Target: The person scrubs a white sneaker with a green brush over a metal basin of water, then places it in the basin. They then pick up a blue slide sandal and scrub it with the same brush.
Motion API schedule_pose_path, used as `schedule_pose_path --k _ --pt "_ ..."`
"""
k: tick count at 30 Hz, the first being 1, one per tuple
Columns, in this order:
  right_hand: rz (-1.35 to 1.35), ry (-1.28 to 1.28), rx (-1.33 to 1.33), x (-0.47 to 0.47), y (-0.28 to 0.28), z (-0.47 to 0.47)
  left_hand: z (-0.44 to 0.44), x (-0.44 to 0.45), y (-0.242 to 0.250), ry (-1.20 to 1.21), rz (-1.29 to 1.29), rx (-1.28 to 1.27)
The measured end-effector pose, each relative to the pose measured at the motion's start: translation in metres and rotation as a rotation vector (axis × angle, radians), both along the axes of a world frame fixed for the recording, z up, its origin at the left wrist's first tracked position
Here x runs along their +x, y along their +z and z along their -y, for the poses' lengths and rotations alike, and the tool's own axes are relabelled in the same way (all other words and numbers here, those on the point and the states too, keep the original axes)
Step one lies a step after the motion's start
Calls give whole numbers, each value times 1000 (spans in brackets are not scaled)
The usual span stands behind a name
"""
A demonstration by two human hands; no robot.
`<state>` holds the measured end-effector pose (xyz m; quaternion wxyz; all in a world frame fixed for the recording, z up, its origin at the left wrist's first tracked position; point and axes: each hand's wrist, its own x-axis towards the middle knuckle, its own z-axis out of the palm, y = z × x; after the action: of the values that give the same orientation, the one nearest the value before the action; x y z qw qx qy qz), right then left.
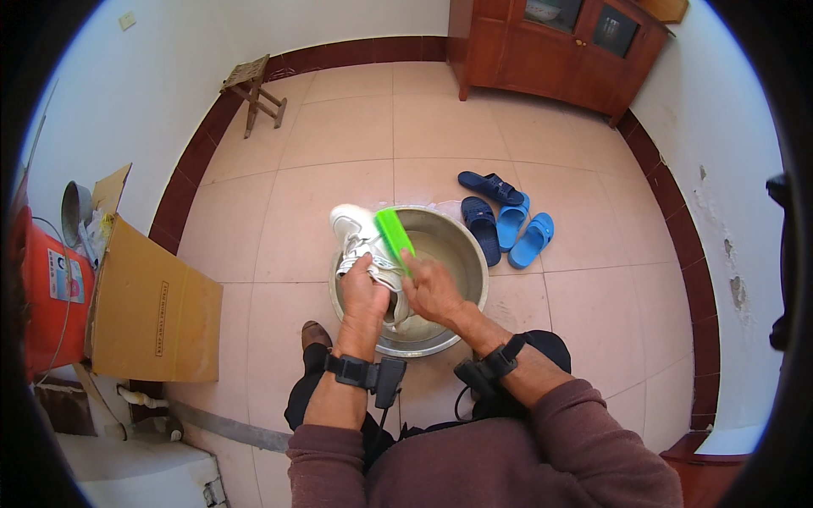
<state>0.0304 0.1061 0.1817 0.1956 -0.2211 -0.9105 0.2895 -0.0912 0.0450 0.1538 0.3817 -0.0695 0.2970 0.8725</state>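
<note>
My left hand point(364, 289) grips a white lace-up sneaker point(356, 232) by its opening, with the toe pointing up and away from me. In my right hand point(434, 289) is the handle of a bright green scrub brush point(394, 233), whose bristle side faces the sneaker's side. Whether the bristles touch the shoe is hard to tell, as the brush looks slightly blurred. Beneath both hands stands a round metal basin point(481, 279) holding cloudy water point(438, 254). The sneaker lies over the basin's left part and hides some of its rim.
Dark blue slippers point(481, 228) and light blue slippers point(532, 241) lie right of the basin. At left are a cardboard box point(155, 305) and a red bucket point(54, 292). A folding stool point(254, 92) and a wooden cabinet point(552, 63) stand farther back on the tiled floor point(336, 136).
</note>
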Motion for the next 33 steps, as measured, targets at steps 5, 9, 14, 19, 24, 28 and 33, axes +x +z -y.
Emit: schedule_pose_path --k 5,9,14,19,24,28,33 --pt "-25 88 8 21 2 27 6 -11 3 46 81 14" --pt "27 129 7 26 9 33 8 -11 10 39 -1 -48" --pt "-14 37 5 8 8 16 4 -7 5 -1 -19 -46" --pt "1 -30 -21 -5 4 3 0 -3 -11 -27 -87 -54" --pt "-20 21 1 7 4 12 2 -8 -8 -43 7 -2" --pt "0 127 -9 23 8 30 6 -17 -1 -4 56 -26" --pt "21 120 -10 23 13 30 5 -19 -2 27 45 -72"
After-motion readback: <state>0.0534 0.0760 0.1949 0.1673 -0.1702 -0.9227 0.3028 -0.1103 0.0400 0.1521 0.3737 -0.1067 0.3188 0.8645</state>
